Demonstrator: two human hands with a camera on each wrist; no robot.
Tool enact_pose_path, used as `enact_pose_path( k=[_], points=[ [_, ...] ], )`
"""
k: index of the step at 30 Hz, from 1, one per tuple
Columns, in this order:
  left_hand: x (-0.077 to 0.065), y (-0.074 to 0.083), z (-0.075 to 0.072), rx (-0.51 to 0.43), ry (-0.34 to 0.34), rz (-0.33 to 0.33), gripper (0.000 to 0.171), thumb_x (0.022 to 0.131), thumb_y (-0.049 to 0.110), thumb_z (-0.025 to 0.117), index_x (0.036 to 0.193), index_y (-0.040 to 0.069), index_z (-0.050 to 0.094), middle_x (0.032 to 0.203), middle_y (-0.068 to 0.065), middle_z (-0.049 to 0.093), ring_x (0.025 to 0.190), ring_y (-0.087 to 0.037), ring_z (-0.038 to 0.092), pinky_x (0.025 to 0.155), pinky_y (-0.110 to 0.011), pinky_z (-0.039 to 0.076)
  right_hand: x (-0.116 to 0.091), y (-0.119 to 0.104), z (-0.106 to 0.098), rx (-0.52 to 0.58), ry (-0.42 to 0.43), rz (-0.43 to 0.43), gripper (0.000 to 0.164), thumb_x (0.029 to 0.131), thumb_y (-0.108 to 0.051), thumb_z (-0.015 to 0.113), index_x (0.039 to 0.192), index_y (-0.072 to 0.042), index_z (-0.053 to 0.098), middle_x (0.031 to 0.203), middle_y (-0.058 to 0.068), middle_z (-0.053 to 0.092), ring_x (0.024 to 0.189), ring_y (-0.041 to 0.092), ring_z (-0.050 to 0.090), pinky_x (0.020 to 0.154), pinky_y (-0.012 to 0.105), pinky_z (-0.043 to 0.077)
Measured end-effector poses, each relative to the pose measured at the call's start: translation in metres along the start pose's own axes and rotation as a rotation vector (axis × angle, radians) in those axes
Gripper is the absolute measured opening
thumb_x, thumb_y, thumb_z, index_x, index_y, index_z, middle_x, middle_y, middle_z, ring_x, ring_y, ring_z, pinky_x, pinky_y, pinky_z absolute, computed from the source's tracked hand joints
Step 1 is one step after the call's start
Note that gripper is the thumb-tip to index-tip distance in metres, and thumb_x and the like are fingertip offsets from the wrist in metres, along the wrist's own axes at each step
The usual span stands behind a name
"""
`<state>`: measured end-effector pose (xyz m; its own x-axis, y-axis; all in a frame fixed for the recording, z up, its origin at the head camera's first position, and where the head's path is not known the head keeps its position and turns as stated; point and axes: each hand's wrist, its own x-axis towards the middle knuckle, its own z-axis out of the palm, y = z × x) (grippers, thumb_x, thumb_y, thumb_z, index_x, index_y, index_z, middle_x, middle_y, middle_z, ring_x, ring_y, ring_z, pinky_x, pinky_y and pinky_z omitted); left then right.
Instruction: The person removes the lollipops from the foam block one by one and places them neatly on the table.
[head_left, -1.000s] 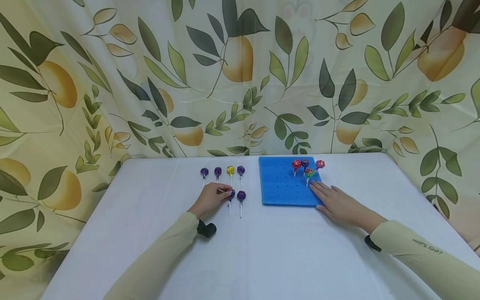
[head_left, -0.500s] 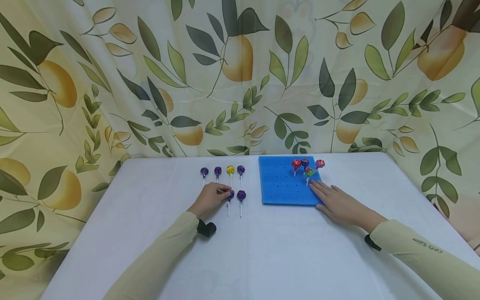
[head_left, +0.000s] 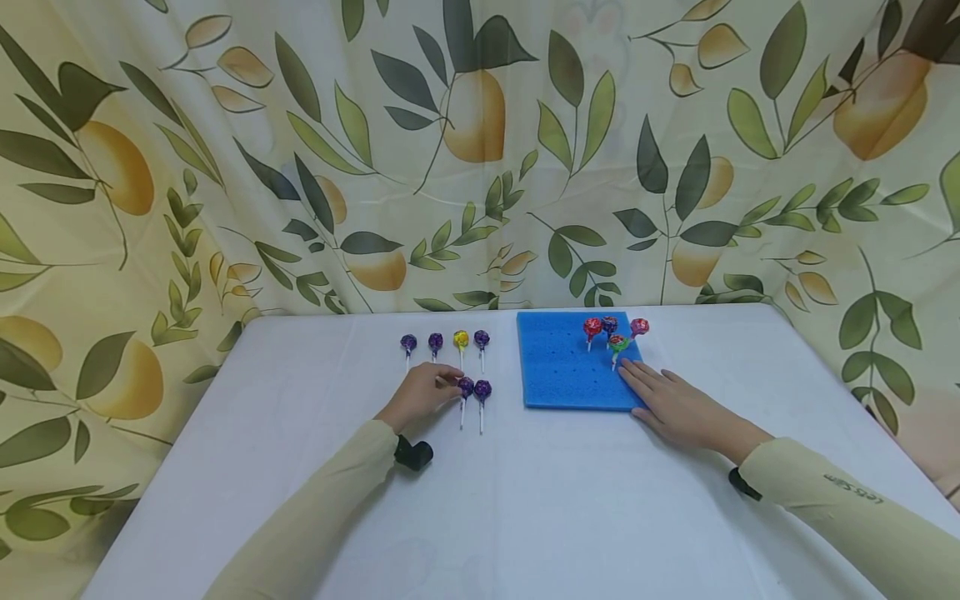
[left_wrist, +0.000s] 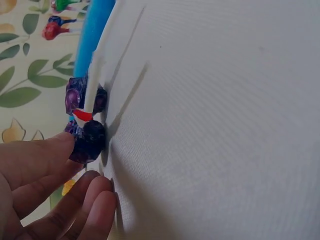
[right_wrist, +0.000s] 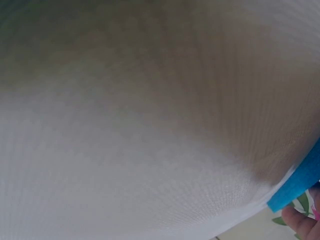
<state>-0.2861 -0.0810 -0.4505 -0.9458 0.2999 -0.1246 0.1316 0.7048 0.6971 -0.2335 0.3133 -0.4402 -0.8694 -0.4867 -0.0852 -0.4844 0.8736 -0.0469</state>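
Note:
My left hand (head_left: 420, 396) pinches the wrapped head of a purple lollipop (head_left: 465, 387) between thumb and forefinger, just above the white cloth. Its white stick points toward the near edge. In the left wrist view the thumb (left_wrist: 47, 152) touches this lollipop (left_wrist: 86, 142), and the other fingers are bent below it. A second purple lollipop (head_left: 482, 390) lies right beside it. With fingers straight, my right hand (head_left: 682, 412) rests on the right edge of a blue foam board (head_left: 558, 379). Only fingertips (right_wrist: 296, 220) show in the right wrist view.
Several lollipops stand in the board, among them a red one (head_left: 592, 327) and a green one (head_left: 617, 344). Behind my left hand lies a row of purple lollipops (head_left: 436, 342) and a yellow one (head_left: 461, 340). A patterned curtain (head_left: 480, 167) hangs behind the table.
The purple lollipop at my left fingers has shifted slightly right, closer to its neighbour, and its stick tilts a little differently. My right hand has stayed on the board.

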Motion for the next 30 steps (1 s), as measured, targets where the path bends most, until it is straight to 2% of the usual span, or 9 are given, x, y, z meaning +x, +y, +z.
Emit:
enact_pose_path(
  k=[8, 15, 21, 30],
  points=[
    [0.0, 0.008, 0.003, -0.002, 0.005, 0.003, 0.027, 0.088, 0.014, 0.065, 0.115, 0.015, 0.066, 0.109, -0.003, 0.068, 0.096, -0.017, 0.061, 0.085, -0.031, 0.051, 0.0, 0.0, 0.0, -0.006, -0.004, -0.002, 0.066, 0.095, -0.033, 0.051, 0.146, 0.001, 0.025, 0.153, 0.022, 0.023, 0.14, 0.042, 0.024, 0.107, 0.063, 0.027],
    [0.0, 0.015, 0.005, -0.007, -0.001, 0.005, 0.022, 0.088, 0.012, 0.064, 0.11, 0.014, 0.069, 0.109, -0.003, 0.067, 0.095, -0.017, 0.06, 0.085, -0.031, 0.051, 0.0, 0.001, 0.0, -0.006, -0.002, -0.003, 0.067, 0.095, -0.033, 0.052, 0.146, 0.0, 0.025, 0.153, 0.022, 0.023, 0.14, 0.042, 0.025, 0.107, 0.063, 0.027],
    [-0.003, 0.014, 0.001, 0.013, -0.004, 0.012, 0.021, 0.088, 0.01, 0.064, 0.108, 0.013, 0.069, 0.107, -0.003, 0.068, 0.096, -0.018, 0.062, 0.087, -0.034, 0.051, 0.0, 0.0, -0.002, -0.003, -0.008, 0.001, 0.067, 0.095, -0.034, 0.052, 0.146, 0.0, 0.025, 0.154, 0.022, 0.023, 0.14, 0.042, 0.024, 0.108, 0.063, 0.026],
    [-0.004, 0.008, -0.002, 0.002, 0.019, -0.011, 0.02, 0.088, 0.01, 0.064, 0.107, 0.013, 0.07, 0.106, -0.003, 0.069, 0.095, -0.018, 0.062, 0.087, -0.033, 0.051, 0.001, -0.001, -0.003, 0.0, -0.012, 0.006, 0.067, 0.095, -0.034, 0.052, 0.146, 0.0, 0.025, 0.153, 0.022, 0.023, 0.14, 0.042, 0.024, 0.108, 0.063, 0.026]
  ],
)
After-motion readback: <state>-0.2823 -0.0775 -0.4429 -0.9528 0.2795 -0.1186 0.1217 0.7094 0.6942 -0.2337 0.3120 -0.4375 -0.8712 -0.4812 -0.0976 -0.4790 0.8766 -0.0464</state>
